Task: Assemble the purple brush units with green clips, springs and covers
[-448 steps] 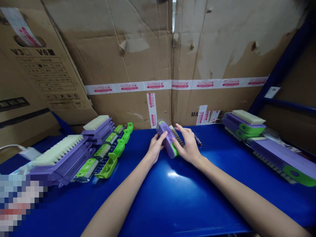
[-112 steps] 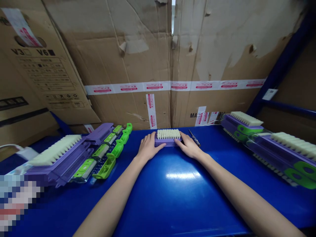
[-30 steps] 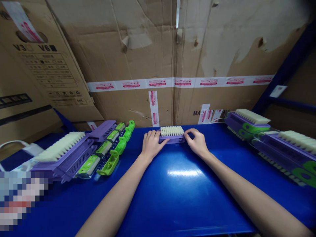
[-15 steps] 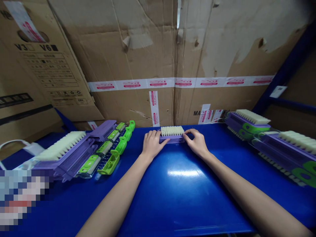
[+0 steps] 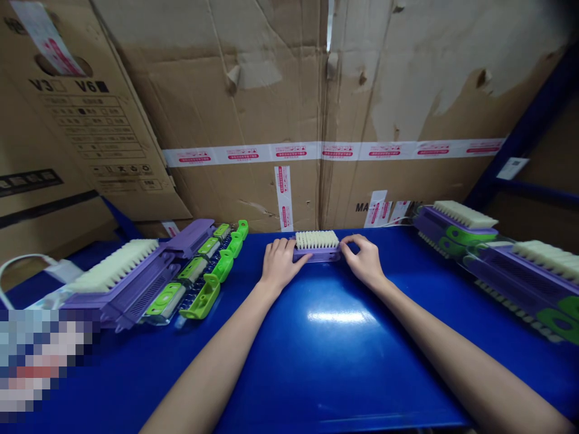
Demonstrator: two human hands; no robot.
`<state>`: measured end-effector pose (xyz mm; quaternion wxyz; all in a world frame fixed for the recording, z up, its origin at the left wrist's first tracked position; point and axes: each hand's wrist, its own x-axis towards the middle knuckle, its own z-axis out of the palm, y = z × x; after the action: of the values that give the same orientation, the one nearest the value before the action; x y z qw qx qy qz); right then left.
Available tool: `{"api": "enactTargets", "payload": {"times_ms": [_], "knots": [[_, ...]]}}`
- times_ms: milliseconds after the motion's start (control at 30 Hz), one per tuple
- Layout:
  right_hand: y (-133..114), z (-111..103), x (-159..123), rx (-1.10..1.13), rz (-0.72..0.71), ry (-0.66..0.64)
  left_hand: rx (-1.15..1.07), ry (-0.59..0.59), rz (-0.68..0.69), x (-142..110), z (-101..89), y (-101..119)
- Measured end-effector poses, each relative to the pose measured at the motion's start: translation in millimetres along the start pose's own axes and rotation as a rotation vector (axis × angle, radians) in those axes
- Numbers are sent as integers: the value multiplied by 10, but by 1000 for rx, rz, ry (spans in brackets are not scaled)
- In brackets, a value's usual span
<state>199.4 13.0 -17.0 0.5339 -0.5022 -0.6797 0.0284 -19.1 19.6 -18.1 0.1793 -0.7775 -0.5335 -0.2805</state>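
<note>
A small purple brush (image 5: 317, 246) with cream bristles facing up lies on the blue table (image 5: 335, 355) near its far edge. My left hand (image 5: 279, 264) grips its left end, thumb along the front edge. At the brush's right end my right hand (image 5: 365, 260) has its fingers curled, and something thin may be pinched in them, but I cannot make it out.
A row of purple brushes (image 5: 122, 280) and green-handled parts (image 5: 212, 268) lies at the left. More purple and green brushes (image 5: 493, 250) are stacked at the right. Taped cardboard boxes (image 5: 294, 114) wall off the back. A blue shelf post (image 5: 520, 132) rises at the right.
Over the last second both hands stay at the brush's ends; the view has shifted slightly. Earlier the brush was held on its side, then laid bristles up.
</note>
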Motion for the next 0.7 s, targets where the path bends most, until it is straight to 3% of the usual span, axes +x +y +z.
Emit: {"api": "enactTargets", "payload": {"times_ms": [333,700], "knots": [[4,0,7,22,12,36,-10,-2,-5,-3,-5,5],[10,17,-3,15,-22,-11,-11,-2,-6,-6,-1,4]]}}
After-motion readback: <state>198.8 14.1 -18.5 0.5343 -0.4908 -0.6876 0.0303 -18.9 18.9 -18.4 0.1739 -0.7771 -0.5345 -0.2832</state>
